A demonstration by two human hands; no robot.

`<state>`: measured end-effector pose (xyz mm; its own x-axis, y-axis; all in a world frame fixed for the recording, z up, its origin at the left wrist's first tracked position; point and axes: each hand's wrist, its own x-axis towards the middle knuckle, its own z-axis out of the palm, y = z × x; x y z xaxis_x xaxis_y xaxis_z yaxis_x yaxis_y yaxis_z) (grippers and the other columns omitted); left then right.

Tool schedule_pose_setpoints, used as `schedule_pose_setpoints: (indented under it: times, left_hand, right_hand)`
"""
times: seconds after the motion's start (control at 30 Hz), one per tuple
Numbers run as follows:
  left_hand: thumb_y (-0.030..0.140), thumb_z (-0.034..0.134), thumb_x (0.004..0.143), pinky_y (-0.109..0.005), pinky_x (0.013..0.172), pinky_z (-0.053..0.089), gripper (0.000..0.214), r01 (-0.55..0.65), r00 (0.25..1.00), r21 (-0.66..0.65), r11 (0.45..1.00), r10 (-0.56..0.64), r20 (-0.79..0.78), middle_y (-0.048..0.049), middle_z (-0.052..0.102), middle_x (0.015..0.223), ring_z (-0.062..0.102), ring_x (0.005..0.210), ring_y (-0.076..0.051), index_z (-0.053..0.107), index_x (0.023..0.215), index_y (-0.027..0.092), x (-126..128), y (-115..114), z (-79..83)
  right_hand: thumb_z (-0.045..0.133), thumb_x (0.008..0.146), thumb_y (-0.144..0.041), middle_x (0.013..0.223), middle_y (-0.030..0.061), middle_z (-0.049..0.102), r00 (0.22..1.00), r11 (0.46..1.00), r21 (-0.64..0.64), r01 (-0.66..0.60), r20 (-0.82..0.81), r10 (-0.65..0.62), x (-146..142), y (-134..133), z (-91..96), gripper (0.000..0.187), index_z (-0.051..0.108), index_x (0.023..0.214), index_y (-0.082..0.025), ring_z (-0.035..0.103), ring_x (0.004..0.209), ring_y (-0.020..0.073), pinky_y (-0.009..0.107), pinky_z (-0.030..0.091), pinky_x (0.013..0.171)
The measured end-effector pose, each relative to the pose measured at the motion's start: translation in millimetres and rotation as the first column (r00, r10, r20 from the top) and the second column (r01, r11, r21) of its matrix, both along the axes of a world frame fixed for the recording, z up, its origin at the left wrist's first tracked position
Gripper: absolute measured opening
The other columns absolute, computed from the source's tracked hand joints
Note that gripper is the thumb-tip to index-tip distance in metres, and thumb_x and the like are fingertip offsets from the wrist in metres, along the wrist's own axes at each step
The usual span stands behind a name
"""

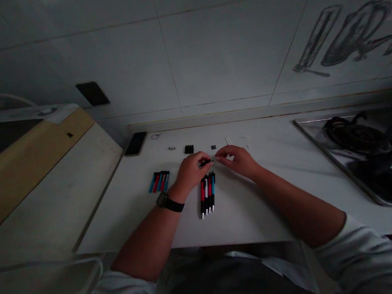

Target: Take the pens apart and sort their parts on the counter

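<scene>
My left hand, with a black watch on its wrist, is closed around a short black pen part that points to the right. Close to that part's end, my right hand has its fingertips pinched together; whatever is between them is too small to make out. Just below the hands lie several pens side by side, red, white and blue with black grips and silver tips. Blue and red pen barrels form a row to the left. Beyond my hands are black grip pieces, small springs and tiny black pieces.
Thin white sticks lie behind my right hand. A phone rests at the counter's back left, beside a thin ring. At right is a gas stove; a slanted cabinet panel borders the left. The tiled wall stands behind.
</scene>
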<state>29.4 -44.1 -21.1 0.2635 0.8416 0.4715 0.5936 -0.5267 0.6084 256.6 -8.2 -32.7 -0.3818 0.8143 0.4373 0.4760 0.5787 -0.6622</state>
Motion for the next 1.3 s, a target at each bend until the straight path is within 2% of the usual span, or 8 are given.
schedule_pose_setpoints:
  times: [0.33, 0.43, 0.53, 0.63, 0.77, 0.9, 1.0, 1.3]
  left_hand:
    - [0.022, 0.077, 0.088, -0.031, 0.082, 0.054, 0.009, 0.004, 1.000, 0.058, 0.998, -0.005, 0.006, -0.0027, 0.075, 0.092, 0.070, 0.087, -0.019, 0.070, 0.094, 0.021, 5, -4, 5.5]
    - [0.021, 0.077, 0.088, -0.031, 0.084, 0.054, 0.009, -0.019, 0.999, 0.062, 0.998, 0.017, 0.036, -0.0023, 0.076, 0.092, 0.070, 0.088, -0.018, 0.070, 0.094, 0.022, 2, -2, 6.0]
    - [0.020, 0.075, 0.089, -0.031, 0.088, 0.055, 0.008, -0.090, 0.993, 0.057, 0.994, 0.085, 0.081, -0.0030, 0.076, 0.096, 0.071, 0.091, -0.018, 0.070, 0.096, 0.021, -6, 3, 6.6]
    - [0.023, 0.073, 0.090, -0.032, 0.088, 0.055, 0.008, -0.171, 0.979, 0.052, 0.984, 0.164, 0.121, -0.0032, 0.076, 0.096, 0.071, 0.091, -0.018, 0.070, 0.097, 0.022, -17, 9, 7.6]
    - [0.027, 0.072, 0.091, -0.031, 0.088, 0.055, 0.008, -0.249, 0.959, 0.065, 0.966, 0.236, 0.159, -0.0027, 0.076, 0.096, 0.071, 0.091, -0.018, 0.070, 0.097, 0.022, -27, 13, 9.5]
    - [0.027, 0.073, 0.091, -0.031, 0.087, 0.055, 0.008, -0.275, 0.950, 0.060, 0.959, 0.262, 0.173, -0.0021, 0.076, 0.094, 0.071, 0.089, -0.017, 0.070, 0.097, 0.022, -30, 14, 10.6]
    - [0.026, 0.072, 0.091, -0.031, 0.086, 0.055, 0.008, -0.275, 0.951, 0.060, 0.960, 0.262, 0.166, -0.0025, 0.077, 0.094, 0.071, 0.089, -0.017, 0.070, 0.097, 0.022, -31, 15, 10.6]
    - [0.026, 0.073, 0.091, -0.032, 0.088, 0.056, 0.007, -0.273, 0.953, 0.058, 0.960, 0.261, 0.151, -0.0029, 0.077, 0.096, 0.071, 0.091, -0.018, 0.069, 0.096, 0.022, -32, 14, 13.1]
  right_hand:
    - [0.065, 0.091, -0.041, 0.091, 0.0044, 0.075, 0.987, 0.983, -0.164, -0.078, -0.155, 0.052, -15, -8, 0.7, 0.021, 0.072, 0.092, -0.022, 0.068, 0.084, 0.0184, 0.032, 0.051, 0.079]
    - [0.064, 0.091, -0.044, 0.091, 0.0052, 0.075, 0.987, 0.982, -0.183, -0.038, -0.158, 0.009, -9, -3, 2.7, 0.024, 0.071, 0.093, -0.021, 0.068, 0.083, 0.0184, 0.031, 0.051, 0.078]
    - [0.061, 0.093, -0.044, 0.093, 0.0064, 0.075, 0.990, 0.982, -0.138, 0.129, -0.045, -0.137, 3, 13, 10.1, 0.025, 0.072, 0.096, -0.021, 0.067, 0.081, 0.0187, 0.031, 0.051, 0.076]
    - [0.061, 0.093, -0.035, 0.098, 0.0076, 0.076, 0.955, 0.970, -0.047, 0.240, 0.190, -0.227, 16, 39, 20.5, 0.021, 0.075, 0.099, -0.021, 0.068, 0.085, 0.0198, 0.031, 0.050, 0.079]
    - [0.063, 0.093, -0.029, 0.106, 0.0077, 0.077, 0.846, 0.972, -0.017, 0.233, 0.497, -0.194, 15, 76, 28.8, 0.019, 0.079, 0.100, -0.021, 0.068, 0.092, 0.0200, 0.029, 0.049, 0.083]
    - [0.063, 0.094, -0.030, 0.112, 0.0088, 0.078, 0.672, 0.966, -0.080, 0.247, 0.732, -0.111, -1, 105, 26.5, 0.023, 0.081, 0.106, -0.022, 0.070, 0.105, 0.0241, 0.030, 0.049, 0.088]
    - [0.064, 0.092, -0.032, 0.112, 0.0107, 0.078, 0.617, 0.961, -0.107, 0.257, 0.783, -0.077, -11, 119, 21.1, 0.025, 0.083, 0.106, -0.022, 0.070, 0.107, 0.0272, 0.033, 0.051, 0.089]
    - [0.069, 0.089, -0.037, 0.118, 0.0133, 0.077, 0.584, 0.951, -0.133, 0.280, 0.810, -0.058, -24, 135, 9.1, 0.029, 0.083, 0.110, -0.022, 0.069, 0.111, 0.0287, 0.035, 0.052, 0.092]
